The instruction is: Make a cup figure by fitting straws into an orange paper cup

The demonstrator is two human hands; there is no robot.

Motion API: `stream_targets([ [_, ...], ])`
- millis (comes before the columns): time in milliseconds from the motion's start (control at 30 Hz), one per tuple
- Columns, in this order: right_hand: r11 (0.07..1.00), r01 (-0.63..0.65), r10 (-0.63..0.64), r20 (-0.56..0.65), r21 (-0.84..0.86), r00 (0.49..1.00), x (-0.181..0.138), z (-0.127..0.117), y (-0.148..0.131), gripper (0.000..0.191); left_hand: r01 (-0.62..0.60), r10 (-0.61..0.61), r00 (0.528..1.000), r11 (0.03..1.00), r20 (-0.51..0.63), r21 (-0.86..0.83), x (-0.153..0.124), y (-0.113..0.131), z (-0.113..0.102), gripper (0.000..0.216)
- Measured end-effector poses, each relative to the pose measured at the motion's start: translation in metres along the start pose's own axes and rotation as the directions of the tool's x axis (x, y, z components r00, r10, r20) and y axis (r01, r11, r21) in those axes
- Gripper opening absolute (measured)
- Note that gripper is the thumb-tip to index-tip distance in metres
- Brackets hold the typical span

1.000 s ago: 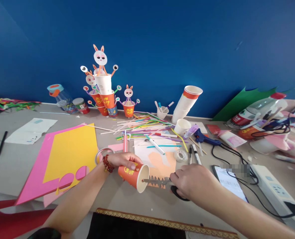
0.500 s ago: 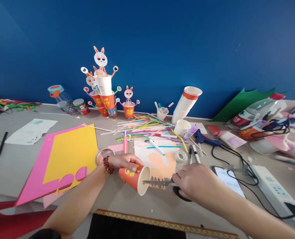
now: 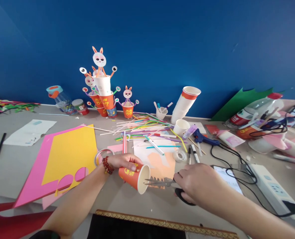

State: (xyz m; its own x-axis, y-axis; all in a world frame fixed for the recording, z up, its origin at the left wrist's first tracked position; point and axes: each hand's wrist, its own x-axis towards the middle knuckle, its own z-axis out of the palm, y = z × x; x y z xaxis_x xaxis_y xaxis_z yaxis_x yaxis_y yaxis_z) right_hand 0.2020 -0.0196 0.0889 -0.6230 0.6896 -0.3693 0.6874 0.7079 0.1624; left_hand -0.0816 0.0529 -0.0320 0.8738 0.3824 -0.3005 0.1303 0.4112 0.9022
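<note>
An orange paper cup [image 3: 130,177] with yellow lettering lies on its side in my left hand [image 3: 125,161], its mouth turned to the right. My fingers are wrapped round it, the thumb on top. Black-handled scissors [image 3: 161,182] are gripped in my right hand [image 3: 192,181]. Their blades point left, with the tips at the cup's mouth; whether they touch the cup wall I cannot tell. Peach paper [image 3: 168,166] and white paper lie under and behind the blades. A small hole or mark shows on the cup near its rim.
Yellow card [image 3: 70,149] on pink card lies to the left. Behind are many coloured sticks [image 3: 142,124], rabbit-faced cups [image 3: 102,84] and a leaning cup stack [image 3: 184,104]. A blue glue gun [image 3: 205,137], its black cable, a phone and a power strip [image 3: 272,187] occupy the right.
The scissors' handles have moved apart a little and the blades have parted slightly. My right hand has shifted a bit to the right; my left hand and the cup are nearly unmoved.
</note>
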Motion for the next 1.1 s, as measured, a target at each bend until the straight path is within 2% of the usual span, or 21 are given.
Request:
stream_targets([
  [200,0.997,-0.07,0.067,0.116,0.026,0.991,0.008,-0.001,-0.007,0.01,0.02,-0.02,1.0,1.0,0.005,-0.011,0.001,-0.003,0.001,0.056],
  [267,0.996,-0.083,0.078,0.121,0.04,0.99,0.008,0.001,-0.006,0.009,0.017,-0.017,1.0,1.0,-0.003,-0.006,0.001,-0.005,0.0,0.057],
  [433,0.998,-0.03,0.03,-0.006,0.052,1.0,0.001,0.007,-0.003,0.012,0.009,-0.009,1.0,1.0,0.0,0.008,0.0,-0.004,-0.001,0.059],
  [600,1.0,-0.025,0.025,-0.026,-0.01,0.999,-0.001,0.015,-0.006,0.006,-0.023,0.024,1.0,0.999,-0.006,0.037,0.002,-0.004,-0.001,0.058],
  [767,0.997,-0.024,0.011,-0.156,-0.076,0.988,0.002,0.026,-0.009,0.011,-0.001,0.002,1.0,1.0,-0.01,0.015,0.003,-0.007,-0.002,0.057],
  [1100,0.988,0.127,-0.142,-0.196,-0.089,0.97,0.011,0.034,0.001,0.006,0.076,-0.07,0.993,0.995,0.092,-0.063,0.005,-0.015,-0.004,0.056],
])
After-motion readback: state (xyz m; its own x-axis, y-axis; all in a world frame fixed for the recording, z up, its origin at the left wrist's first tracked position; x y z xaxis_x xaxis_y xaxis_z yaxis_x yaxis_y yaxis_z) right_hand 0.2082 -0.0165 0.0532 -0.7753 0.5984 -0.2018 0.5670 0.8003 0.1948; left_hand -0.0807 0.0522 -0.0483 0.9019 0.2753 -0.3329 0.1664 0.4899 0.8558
